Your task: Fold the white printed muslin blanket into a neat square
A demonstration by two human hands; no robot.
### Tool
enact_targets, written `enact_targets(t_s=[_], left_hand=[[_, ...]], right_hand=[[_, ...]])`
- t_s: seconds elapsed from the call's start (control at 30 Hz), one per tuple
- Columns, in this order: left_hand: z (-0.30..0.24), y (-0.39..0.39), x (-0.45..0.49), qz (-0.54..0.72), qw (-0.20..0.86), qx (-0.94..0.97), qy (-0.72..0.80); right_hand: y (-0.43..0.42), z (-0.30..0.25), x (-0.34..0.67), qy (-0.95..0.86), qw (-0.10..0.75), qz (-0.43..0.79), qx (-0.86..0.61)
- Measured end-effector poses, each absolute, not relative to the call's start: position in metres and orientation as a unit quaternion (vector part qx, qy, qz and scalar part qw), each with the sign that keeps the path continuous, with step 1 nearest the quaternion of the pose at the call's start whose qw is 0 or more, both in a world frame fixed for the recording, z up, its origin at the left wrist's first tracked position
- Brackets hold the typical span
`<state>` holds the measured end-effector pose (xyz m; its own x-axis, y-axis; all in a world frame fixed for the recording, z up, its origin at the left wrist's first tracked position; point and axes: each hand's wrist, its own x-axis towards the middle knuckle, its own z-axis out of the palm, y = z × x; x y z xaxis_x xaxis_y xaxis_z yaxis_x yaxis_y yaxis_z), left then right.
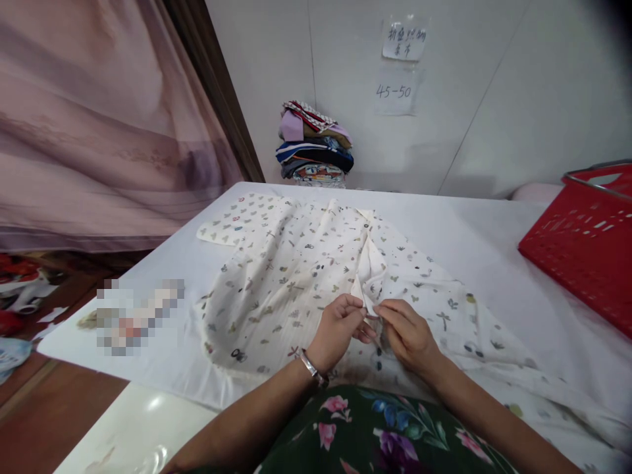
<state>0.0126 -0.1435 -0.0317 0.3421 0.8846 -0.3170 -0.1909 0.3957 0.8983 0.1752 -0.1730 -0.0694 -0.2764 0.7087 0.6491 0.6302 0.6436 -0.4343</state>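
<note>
A cream-white garment [301,263] printed with small palms, leaves and animals lies spread on the table, one short sleeve [222,227] stretched toward the far left. Its front opening [372,263] shows plain white inner fabric. My left hand [348,319], with a silver bracelet at the wrist, pinches the edge of this opening. Close beside it, my right hand [407,332] pinches the same edge between thumb and fingers. Whether a small fastener sits between the fingertips cannot be made out. More of the printed cloth trails off to the right.
A white-covered table [172,263] carries the garment. At the right stands a red plastic basket [587,243] with a metal handle. A stack of folded clothes [316,145] rises behind the far edge by the wall. A pink curtain [99,118] hangs at left. Something blurred [141,316] lies on the table's left.
</note>
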Motion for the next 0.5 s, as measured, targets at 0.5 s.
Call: enact_targets(t_s=[0.5], left_hand=[[-0.0296, -0.1443, 0.0124, 0.369, 0.727, 0.4, 0.418]], right_hand=[[-0.177, -0.0642, 0.1738, -0.804, 0.419, 0.087, -0.412]])
